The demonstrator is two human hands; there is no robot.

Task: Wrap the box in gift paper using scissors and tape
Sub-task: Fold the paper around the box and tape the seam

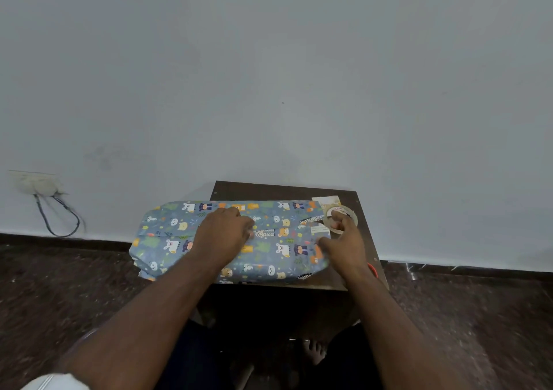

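Observation:
The box [269, 255] lies on a small dark table [368, 240], covered in blue gift paper with cartoon animals. The paper sticks out loose and crumpled past the box's left end [152, 240]. My left hand [223, 234] presses down on the paper seam at the top middle of the box. My right hand [344, 240] is at the box's right end, its fingers curled round the clear tape roll [347, 211]. A pale strip [317, 229] lies on the paper near my thumb. A red scissors handle [373, 270] peeks out beside my right wrist.
The table stands against a pale wall. A small paper card [326, 201] lies at the table's back right corner. A wall socket with a looping cable [59, 219] is at the far left. The floor is dark and speckled; a bare foot [312, 350] shows under the table.

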